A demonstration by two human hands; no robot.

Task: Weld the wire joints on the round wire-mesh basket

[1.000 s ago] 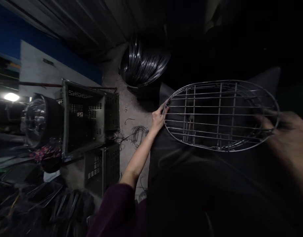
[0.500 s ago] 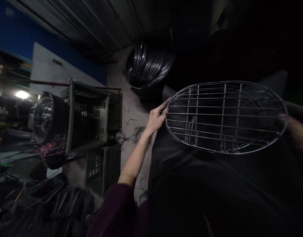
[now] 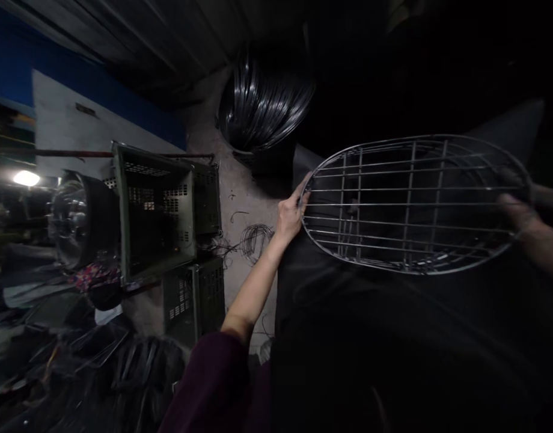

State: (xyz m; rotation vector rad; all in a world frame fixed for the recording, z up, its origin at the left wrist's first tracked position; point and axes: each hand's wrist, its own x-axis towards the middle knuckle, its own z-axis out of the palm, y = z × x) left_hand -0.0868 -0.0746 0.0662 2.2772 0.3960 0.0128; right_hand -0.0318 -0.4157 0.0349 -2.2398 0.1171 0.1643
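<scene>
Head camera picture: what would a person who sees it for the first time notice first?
First, the shiny oval wire rack at the right, bright against a dark surface, with the left hand gripping its left rim and the blurred right hand at its right rim. Next, the black wire coil at top centre and the grey perforated crates at the left.

A large coil of dark wire [image 3: 265, 102] sits at the top centre on the concrete floor [image 3: 240, 198]. Left of it, perforated green plastic crates [image 3: 159, 210] are stacked together, a second stack [image 3: 193, 300] just beside them. Loose bent wire loops [image 3: 253, 239] lie on the floor near the crates. A shiny round drum-like object [image 3: 76, 219], possibly a wire spool, stands further left. A lamp [image 3: 26, 178] glows at the left edge. Dark wire frames [image 3: 123, 373] are piled at lower left. A blue wall [image 3: 46, 66] runs along the upper left.
</scene>
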